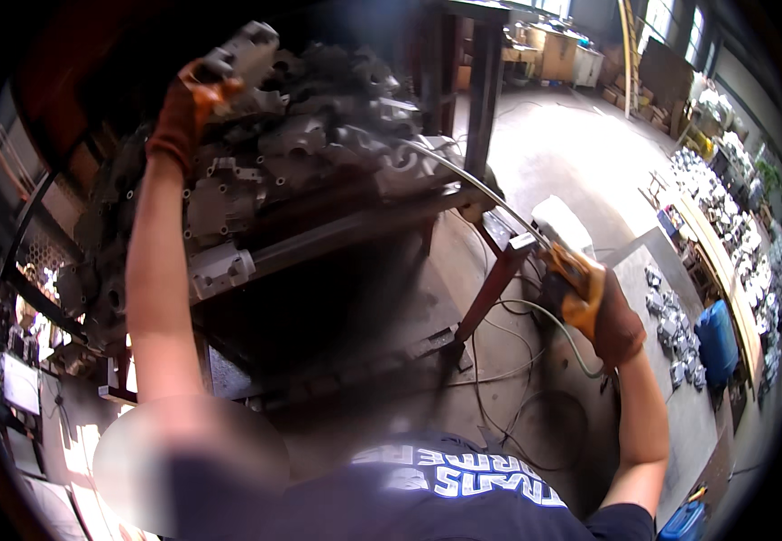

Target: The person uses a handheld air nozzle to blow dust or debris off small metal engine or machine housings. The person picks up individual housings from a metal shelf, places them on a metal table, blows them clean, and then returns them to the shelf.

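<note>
My left hand point(194, 101), in a brown and orange work glove, grips a grey metal casting point(252, 52) and holds it up at the far left, over a heap of similar castings point(305, 144). In the same kind of glove, my right hand point(596, 305) is closed around the handle of an air blow gun. Its long thin tube point(490, 192) reaches left and away, its tip over the heap's right side. The handle is mostly hidden by my fingers. A pale hose point(576, 347) trails below that hand. Just beyond it shows a whitish rounded thing point(560, 224) I cannot identify.
The castings lie on a dark metal-framed table point(346, 225), whose reddish leg point(492, 293) stands at the right. Hoses point(521, 365) loop over the floor. Farther right are loose castings point(675, 329), a blue container point(717, 341) and a long heap of metal parts point(724, 207) beside wooden planks.
</note>
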Demonstrator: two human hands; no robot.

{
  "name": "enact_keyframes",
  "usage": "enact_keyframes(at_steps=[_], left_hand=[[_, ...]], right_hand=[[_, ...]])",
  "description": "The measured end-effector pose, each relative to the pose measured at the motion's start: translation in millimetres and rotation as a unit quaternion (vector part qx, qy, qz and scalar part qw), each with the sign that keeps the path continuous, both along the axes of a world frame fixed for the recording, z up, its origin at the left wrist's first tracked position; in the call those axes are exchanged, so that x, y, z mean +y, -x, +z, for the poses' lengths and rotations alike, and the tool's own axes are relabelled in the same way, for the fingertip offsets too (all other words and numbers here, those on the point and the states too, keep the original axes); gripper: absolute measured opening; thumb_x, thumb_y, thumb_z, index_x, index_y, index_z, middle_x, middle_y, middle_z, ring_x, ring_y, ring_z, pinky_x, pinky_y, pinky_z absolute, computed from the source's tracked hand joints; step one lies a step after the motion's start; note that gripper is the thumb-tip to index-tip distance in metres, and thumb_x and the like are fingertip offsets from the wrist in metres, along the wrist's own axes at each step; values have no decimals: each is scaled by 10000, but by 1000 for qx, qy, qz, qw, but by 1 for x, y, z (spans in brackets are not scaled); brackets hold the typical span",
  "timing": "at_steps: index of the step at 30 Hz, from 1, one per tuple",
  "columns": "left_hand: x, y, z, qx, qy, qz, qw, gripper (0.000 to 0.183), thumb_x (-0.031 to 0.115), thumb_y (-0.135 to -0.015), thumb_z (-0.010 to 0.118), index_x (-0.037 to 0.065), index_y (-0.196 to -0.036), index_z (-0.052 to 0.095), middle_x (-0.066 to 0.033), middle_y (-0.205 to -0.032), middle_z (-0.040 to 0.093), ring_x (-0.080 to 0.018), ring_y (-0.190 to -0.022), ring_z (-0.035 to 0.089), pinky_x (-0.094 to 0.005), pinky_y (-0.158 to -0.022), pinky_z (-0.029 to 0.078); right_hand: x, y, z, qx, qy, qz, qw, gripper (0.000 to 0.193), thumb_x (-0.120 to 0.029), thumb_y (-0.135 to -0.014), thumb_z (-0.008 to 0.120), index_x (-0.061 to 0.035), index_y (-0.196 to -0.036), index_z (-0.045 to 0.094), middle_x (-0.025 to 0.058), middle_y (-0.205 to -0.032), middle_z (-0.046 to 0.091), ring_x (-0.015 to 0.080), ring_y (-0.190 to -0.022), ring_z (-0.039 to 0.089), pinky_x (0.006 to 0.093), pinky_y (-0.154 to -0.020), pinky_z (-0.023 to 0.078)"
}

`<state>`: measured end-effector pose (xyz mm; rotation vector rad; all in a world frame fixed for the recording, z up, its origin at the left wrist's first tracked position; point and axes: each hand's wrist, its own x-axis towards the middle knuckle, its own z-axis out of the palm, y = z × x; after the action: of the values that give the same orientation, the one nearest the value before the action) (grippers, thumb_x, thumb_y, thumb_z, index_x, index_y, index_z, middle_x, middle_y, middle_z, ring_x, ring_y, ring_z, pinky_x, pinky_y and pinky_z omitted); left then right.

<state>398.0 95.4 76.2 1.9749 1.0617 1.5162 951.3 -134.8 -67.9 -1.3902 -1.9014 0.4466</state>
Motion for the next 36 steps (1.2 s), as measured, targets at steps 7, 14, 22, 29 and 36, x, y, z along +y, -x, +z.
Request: enact_keyframes(at_steps=[7, 14, 22, 29, 36], left_hand=[[-26, -92, 123, 207, -45, -133, 968, 423, 203, -830, 633, 40, -1218, 592, -79, -1179, 615, -219, -1085, 565, -292, -941, 415], [-94, -279, 70, 253, 58, -150, 954, 402, 221, -911, 525, 15, -1255, 557, -97, -1270, 568, -211, -1175, 515, -316, -1012, 365], [-101, -531, -91, 203, 133, -317, 917, 430, 244, -950, 465, -14, -1290, 519, -121, -1312, 539, -213, -1225, 485, -322, -1048, 335], [-99, -735, -203, 105, 295, -555, 770, 500, 318, -953, 471, -33, -1310, 496, -134, -1350, 510, -223, -1265, 456, -350, -1077, 315], [-225, -943, -301, 85, 326, -610, 717, 306, 170, -809, 648, -50, -1022, 652, -148, -993, 677, -216, -931, 635, -320, -849, 486]], right_hand=[[-176, -133, -21, -16, 32, -161, 986, 367, -72, -813, 683, 4, -1153, 569, 115, -1044, 674, 210, -953, 655, 318, -829, 509], [-374, -251, -7, -47, 32, -484, 873, 353, -66, -835, 634, 0, -1167, 535, 128, -1021, 652, 247, -969, 636, 339, -880, 472], [-670, -287, 12, -96, 60, -758, 642, 415, -59, -874, 563, -11, -1267, 437, 124, -1134, 596, 236, -1042, 595, 329, -917, 445], [-891, -220, 62, -101, 45, -901, 420, 471, -53, -908, 500, -20, -1354, 352, 121, -1233, 546, 227, -1105, 559, 320, -948, 422], [-948, -194, 33, 0, -17, -943, 334, 527, -47, -943, 437, -29, -1441, 267, 118, -1332, 497, 217, -1168, 523, 311, -980, 398]])
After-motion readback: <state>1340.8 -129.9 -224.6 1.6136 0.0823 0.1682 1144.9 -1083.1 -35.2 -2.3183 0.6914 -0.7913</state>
